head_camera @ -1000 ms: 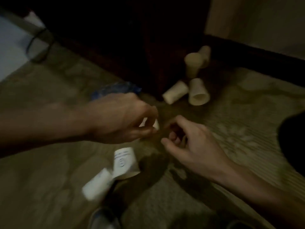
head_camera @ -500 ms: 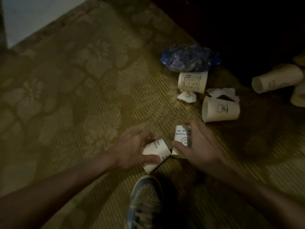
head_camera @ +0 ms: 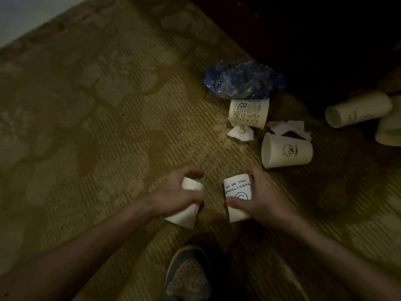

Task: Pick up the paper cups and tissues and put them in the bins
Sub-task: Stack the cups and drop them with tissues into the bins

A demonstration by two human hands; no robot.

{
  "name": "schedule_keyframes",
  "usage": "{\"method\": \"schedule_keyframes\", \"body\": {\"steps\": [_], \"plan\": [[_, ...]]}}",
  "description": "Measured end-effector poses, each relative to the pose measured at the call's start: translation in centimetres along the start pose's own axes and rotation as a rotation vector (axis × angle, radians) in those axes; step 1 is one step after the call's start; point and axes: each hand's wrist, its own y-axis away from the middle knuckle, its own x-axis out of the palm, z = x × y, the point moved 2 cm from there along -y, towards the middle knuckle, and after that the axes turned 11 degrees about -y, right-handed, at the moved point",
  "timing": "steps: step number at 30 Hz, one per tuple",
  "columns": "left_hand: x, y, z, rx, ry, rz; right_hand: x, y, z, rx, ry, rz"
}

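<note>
My left hand (head_camera: 173, 196) grips a white paper cup (head_camera: 184, 215) low over the carpet. My right hand (head_camera: 262, 198) grips another white cup (head_camera: 237, 189) printed with black words and a smiley. Further off lie a printed cup (head_camera: 248, 112), a cup with a small cartoon (head_camera: 286, 152) on its side, and two more cups (head_camera: 358, 109) (head_camera: 390, 131) at the right edge. A crumpled tissue (head_camera: 240, 133) lies below the printed cup, and a second tissue (head_camera: 288, 128) sits behind the cartoon cup.
A crumpled blue plastic bag (head_camera: 243, 81) lies beyond the cups. Dark furniture (head_camera: 314, 40) fills the upper right. My shoe (head_camera: 187, 276) stands on the patterned olive carpet (head_camera: 97, 127) just below the hands. No bin shows.
The two held cups have drawn apart from each other. Both hands have tightened round their cups, and the right hand's cup now shows its printed side.
</note>
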Motion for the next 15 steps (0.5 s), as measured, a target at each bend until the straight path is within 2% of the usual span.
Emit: {"method": "schedule_keyframes", "body": {"steps": [2, 6, 9, 12, 15], "plan": [[-0.1, -0.4, -0.4, -0.054, 0.180, 0.003, -0.3, -0.3, 0.0, 0.040, -0.080, 0.023], [1.2, -0.9, -1.5, -0.055, 0.265, 0.164, -1.2, -0.6, 0.4, 0.082, -0.343, 0.009], [2.4, -1.6, -1.8, -0.074, 0.244, 0.252, -1.6, -1.2, 1.0, 0.050, -0.297, -0.049], [3.3, -1.7, -2.1, -0.015, 0.301, 0.307, -1.0, -1.2, 1.2, 0.093, -0.224, -0.023], [3.4, -1.5, -2.0, 0.026, 0.328, 0.288, -0.4, -0.9, 1.2, 0.162, -0.321, 0.018]]}}
